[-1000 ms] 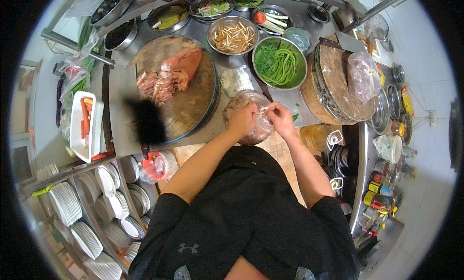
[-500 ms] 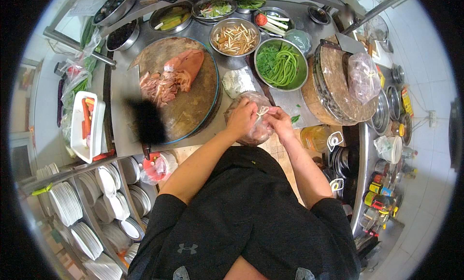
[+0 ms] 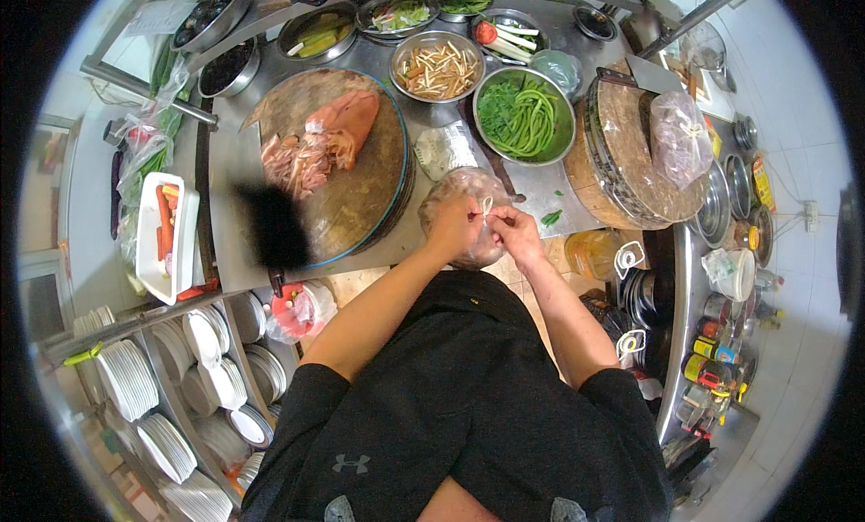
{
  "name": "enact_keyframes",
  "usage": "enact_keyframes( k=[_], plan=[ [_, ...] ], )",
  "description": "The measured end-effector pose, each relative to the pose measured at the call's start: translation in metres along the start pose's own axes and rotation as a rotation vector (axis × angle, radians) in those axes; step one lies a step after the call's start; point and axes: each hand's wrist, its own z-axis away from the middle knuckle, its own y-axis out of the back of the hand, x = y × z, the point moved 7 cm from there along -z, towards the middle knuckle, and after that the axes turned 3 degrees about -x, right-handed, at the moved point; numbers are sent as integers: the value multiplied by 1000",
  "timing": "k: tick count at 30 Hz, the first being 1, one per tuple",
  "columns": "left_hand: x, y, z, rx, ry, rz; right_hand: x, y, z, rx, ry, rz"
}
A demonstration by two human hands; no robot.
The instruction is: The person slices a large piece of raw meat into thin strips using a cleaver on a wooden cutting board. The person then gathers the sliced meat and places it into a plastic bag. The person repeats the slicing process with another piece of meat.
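Note:
A clear plastic bag (image 3: 455, 186) with pinkish-brown contents sits at the counter's front edge, with a thin white tie (image 3: 487, 205) at its top. My left hand (image 3: 454, 230) is closed, pinching the tie from the left; my right hand (image 3: 517, 235) pinches it from the right, both sets of fingertips close together. A white printed packet (image 3: 443, 151) lies just behind the bag. To the left, a round wooden board (image 3: 351, 220) bears a piece of pinkish meat (image 3: 347, 125) and cut strips of it. A bowl of green vegetables (image 3: 525, 116) stands behind and right of the bag.
A wooden block (image 3: 622, 179) at right holds another bagged lump (image 3: 676, 139) and a cleaver (image 3: 653, 74). Several bowls of ingredients (image 3: 437, 67) line the back. A white tray of carrots (image 3: 167, 238) is at left, above shelves of plates (image 3: 126, 378). A dark blur covers part of the board's lower left.
My fingers have shifted around the white tie, and its loop now stands up between them. My left hand dipped slightly lower since half a second ago; the bag has stayed in place.

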Motion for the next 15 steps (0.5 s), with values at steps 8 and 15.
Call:
enact_keyframes(
  k=[8,15],
  plan=[
    [-18,-11,-4,-53,103,134,-2,-1,2,14,75,56],
    [-33,-7,-2,-141,283,399,-3,-2,-2,25,318,264]
  ],
)
